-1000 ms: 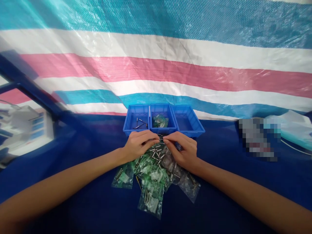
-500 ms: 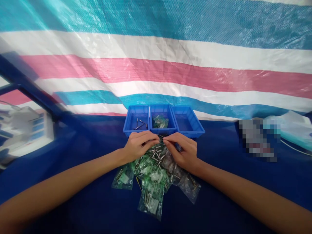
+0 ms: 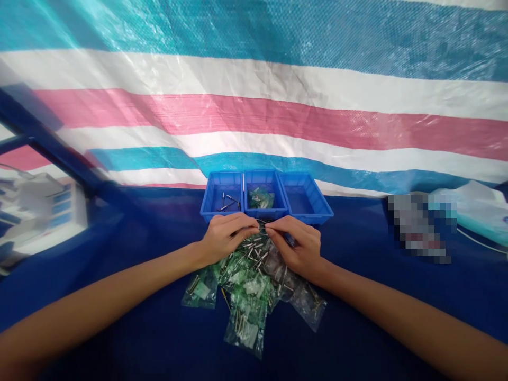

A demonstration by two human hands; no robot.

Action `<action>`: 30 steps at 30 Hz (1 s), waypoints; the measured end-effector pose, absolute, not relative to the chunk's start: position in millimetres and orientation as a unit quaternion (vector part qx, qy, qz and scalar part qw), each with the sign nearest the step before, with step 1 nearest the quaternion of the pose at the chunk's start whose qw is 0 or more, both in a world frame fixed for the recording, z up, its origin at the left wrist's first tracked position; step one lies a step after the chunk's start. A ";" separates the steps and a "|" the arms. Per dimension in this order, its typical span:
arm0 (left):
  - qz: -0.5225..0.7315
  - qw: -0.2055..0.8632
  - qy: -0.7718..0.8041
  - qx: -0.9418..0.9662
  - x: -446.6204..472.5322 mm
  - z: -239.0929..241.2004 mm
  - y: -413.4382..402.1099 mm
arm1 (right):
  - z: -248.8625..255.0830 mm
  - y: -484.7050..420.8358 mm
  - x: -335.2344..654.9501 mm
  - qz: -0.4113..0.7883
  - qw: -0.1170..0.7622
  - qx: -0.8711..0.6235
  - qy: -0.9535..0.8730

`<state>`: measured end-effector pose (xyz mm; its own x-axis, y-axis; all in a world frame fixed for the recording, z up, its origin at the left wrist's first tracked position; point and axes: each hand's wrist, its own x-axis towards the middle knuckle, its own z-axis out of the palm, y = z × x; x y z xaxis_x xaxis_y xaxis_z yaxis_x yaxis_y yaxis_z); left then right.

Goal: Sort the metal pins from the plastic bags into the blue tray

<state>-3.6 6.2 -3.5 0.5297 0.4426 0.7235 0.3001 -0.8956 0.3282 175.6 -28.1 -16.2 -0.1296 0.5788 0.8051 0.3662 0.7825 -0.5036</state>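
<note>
A heap of small clear and green plastic bags [image 3: 248, 288] with metal pins and white parts lies on the blue table cover. My left hand [image 3: 226, 235] and my right hand [image 3: 297, 244] rest on the heap's far end, fingertips pinched together and almost touching each other over one bag [image 3: 260, 233]. Just behind them stand three blue trays: the left tray [image 3: 222, 198] holds a few loose metal pins, the middle tray [image 3: 262, 196] holds green bits, and nothing shows in the right tray [image 3: 305, 198].
A striped blue, white and pink tarpaulin [image 3: 254, 106] hangs close behind the trays. A blurred patch [image 3: 420, 227] and pale plastic wrapping [image 3: 476, 209] lie at the right. A dark blue bar [image 3: 47, 143] and pale equipment [image 3: 35, 211] are at the left.
</note>
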 end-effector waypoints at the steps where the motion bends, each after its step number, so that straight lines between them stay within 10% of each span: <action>1: 0.436 0.080 0.211 0.871 -3.4 -3.4 6.2 | -16.3 -28.1 175.5 0.091 0.578 -0.317 -0.747; 30: 0.445 0.067 0.209 0.868 -2.8 -3.9 6.4 | -17.4 -28.9 177.3 0.110 0.584 -0.301 -0.746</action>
<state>-2.8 6.4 -3.9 0.5162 0.4227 0.7449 0.3030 -0.9036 0.3028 177.3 -28.9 -17.4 -0.1361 0.5776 0.8049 0.3211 0.7943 -0.5158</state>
